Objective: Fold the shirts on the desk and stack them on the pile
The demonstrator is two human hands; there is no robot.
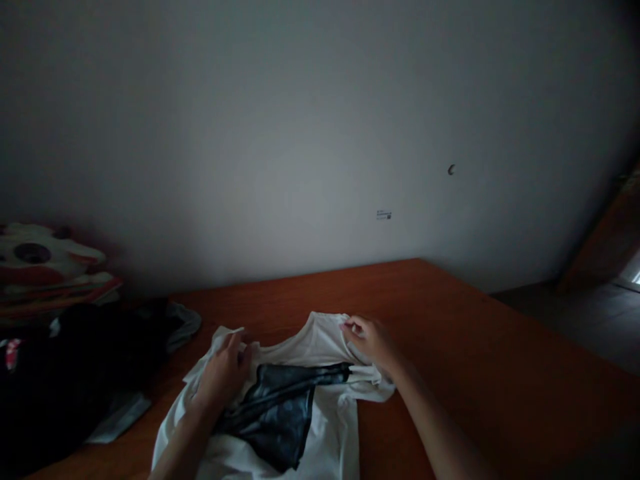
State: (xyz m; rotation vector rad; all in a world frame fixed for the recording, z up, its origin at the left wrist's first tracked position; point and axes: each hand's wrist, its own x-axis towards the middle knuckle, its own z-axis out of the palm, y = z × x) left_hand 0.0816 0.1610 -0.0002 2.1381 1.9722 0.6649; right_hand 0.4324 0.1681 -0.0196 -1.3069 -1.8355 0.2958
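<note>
A white garment [325, 347] with a shiny black panel [280, 407] lies crumpled on a reddish-brown wooden table [450, 333]. My left hand [223, 373] rests on its left shoulder area, fingers curled into the white cloth near the collar. My right hand [370, 340] pinches the white fabric at the garment's upper right edge. Both forearms reach in from the bottom of the head view.
A dark pile of clothes [75, 380] sits at the table's left, with grey cloth [183, 323] poking out. Behind it lies a red-and-white patterned stack [45, 267]. A plain grey wall [300, 133] stands close behind. The floor [590, 320] shows at right.
</note>
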